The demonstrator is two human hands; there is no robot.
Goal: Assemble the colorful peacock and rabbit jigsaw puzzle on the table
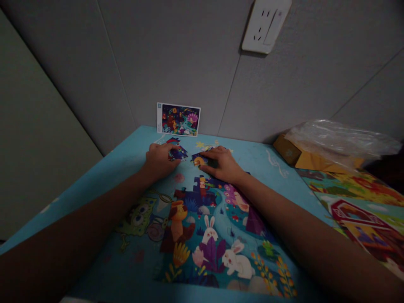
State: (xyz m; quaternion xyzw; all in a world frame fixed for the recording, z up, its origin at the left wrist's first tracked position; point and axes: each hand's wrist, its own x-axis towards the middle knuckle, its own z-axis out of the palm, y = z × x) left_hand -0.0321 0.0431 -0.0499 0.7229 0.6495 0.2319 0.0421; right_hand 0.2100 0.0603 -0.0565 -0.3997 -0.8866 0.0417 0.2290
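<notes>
My left hand [161, 160] is at the far part of the table, its thumb and fingers closed on the edge of a dark blue puzzle piece [179, 153]. Across a small gap, my right hand [222, 163] pinches another dark puzzle piece [198, 160] with a yellow round shape on it. A piece with red on it [173, 140] lies just beyond my left fingers. Between my forearms, nearer to me, lies a partly joined jigsaw puzzle [206, 210] showing white rabbits, a bear and a stream. My right forearm covers some of its right edge.
A picture card [179, 120] of the same scene leans against the wall [176, 50]. On the right are a cardboard box [287, 150], clear plastic wrap [341, 139] and another colourful picture [362, 214]. The blue table cover [126, 151] bears printed cartoon figures. A socket [267, 25] is above.
</notes>
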